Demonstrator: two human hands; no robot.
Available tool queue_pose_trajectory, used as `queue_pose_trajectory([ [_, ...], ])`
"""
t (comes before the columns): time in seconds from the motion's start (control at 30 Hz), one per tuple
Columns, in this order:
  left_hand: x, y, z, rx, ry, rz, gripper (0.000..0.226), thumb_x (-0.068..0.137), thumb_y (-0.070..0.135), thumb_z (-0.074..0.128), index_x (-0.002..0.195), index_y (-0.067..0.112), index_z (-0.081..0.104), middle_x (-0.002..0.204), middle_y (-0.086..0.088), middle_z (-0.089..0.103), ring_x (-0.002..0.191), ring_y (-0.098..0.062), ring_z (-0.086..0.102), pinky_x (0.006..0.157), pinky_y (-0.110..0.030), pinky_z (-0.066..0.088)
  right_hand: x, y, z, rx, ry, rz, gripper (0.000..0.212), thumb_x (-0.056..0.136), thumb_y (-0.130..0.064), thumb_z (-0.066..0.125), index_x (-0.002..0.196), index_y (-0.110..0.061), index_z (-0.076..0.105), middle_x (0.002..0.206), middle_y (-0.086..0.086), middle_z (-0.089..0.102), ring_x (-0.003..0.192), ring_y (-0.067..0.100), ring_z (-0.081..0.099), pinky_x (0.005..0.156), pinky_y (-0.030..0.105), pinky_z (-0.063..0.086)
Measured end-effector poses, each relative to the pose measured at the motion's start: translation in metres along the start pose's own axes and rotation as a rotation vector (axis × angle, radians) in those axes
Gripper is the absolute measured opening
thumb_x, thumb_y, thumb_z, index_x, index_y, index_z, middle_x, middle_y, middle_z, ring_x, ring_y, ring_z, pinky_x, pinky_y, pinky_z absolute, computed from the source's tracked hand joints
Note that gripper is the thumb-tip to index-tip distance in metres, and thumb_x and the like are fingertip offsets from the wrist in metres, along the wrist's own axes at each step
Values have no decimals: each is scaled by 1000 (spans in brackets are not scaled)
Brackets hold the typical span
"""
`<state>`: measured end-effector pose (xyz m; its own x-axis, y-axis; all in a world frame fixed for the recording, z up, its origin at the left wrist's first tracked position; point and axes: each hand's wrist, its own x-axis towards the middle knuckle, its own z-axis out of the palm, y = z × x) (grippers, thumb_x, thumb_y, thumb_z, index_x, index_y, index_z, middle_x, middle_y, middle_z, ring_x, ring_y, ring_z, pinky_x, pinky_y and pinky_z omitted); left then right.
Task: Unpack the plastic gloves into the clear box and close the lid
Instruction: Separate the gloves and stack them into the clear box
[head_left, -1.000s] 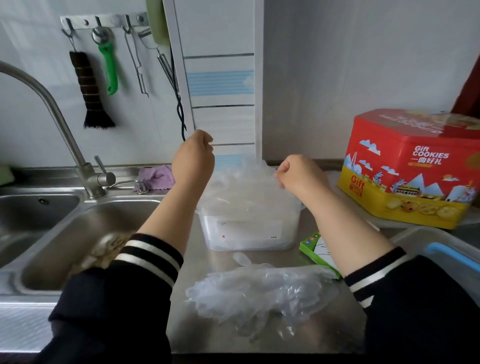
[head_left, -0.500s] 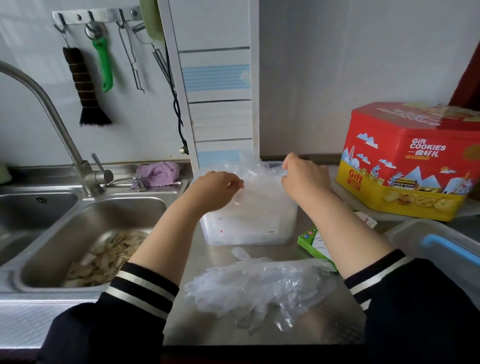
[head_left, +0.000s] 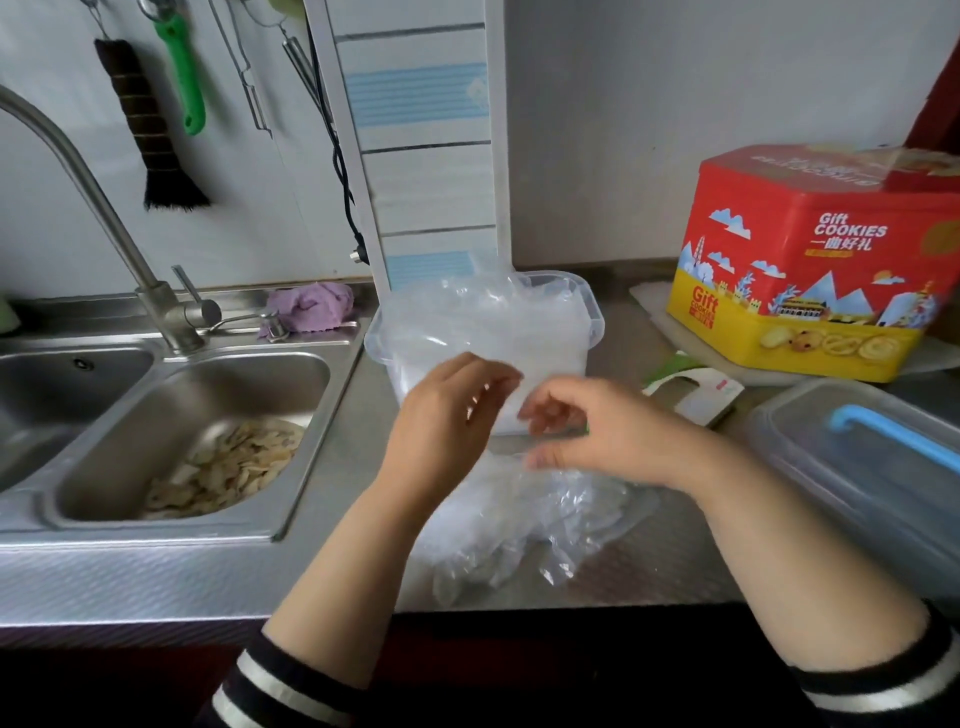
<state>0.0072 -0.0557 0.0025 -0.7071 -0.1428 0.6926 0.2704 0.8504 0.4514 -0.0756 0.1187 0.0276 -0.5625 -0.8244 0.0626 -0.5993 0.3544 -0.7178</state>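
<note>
Clear box (head_left: 587, 317) sits open-topped mid-counter, heaped with plastic gloves (head_left: 483, 322) above the rim. Left hand (head_left: 447, 421) and right hand (head_left: 613, 436) hover just in front of it, fingers loosely curled; whether they pinch film, cannot tell. Loose glove pile (head_left: 530, 530) reaches the counter's front edge; sink (head_left: 311, 467) left, lidded tub (head_left: 857, 467) right.

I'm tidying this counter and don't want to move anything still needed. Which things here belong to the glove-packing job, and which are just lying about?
Belong to the job:
clear box
gloves in the box
loose gloves on the counter
left hand
right hand

Just lying about:
cookie tin
purple cloth
brush
sink
container with blue handle
</note>
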Motion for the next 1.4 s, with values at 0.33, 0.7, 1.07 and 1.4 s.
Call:
queue_pose_trajectory([
  [0.33, -43, -8, 18, 12, -264, -257, 28, 81, 25, 75, 106, 25, 64, 84, 23, 53, 88, -5, 49, 76, -8, 35, -15, 32, 15, -139, 142, 140, 11, 83, -39, 70, 81, -30, 64, 76, -11, 62, 75, 9, 58, 74, 36, 48],
  [0.7, -25, 4, 7, -72, -339, -248, 51, 80, 62, 56, 115, 26, 61, 104, 15, 62, 99, -5, 49, 85, -12, 35, -5, 14, 2, 129, 258, 42, 20, 92, -38, 59, 96, -28, 76, 95, -5, 74, 95, 9, 66, 89, 33, 51],
  [1.07, 18, 12, -11, -295, -141, -377, 7, 87, 24, 70, 81, 22, 69, 76, 7, 69, 79, -14, 65, 79, -27, 51, 4, -5, -19, 223, 248, 0, 46, 75, -55, 63, 115, -32, 58, 111, -14, 64, 100, -1, 58, 86, 22, 46],
  [1.4, 53, 12, -39, -360, -58, -360, 15, 91, 24, 65, 82, 12, 65, 58, 7, 59, 55, -6, 58, 62, -18, 45, 19, -8, -37, 344, 399, 51, 13, 91, -15, 64, 101, -9, 68, 90, 0, 72, 69, -2, 66, 66, 7, 49],
])
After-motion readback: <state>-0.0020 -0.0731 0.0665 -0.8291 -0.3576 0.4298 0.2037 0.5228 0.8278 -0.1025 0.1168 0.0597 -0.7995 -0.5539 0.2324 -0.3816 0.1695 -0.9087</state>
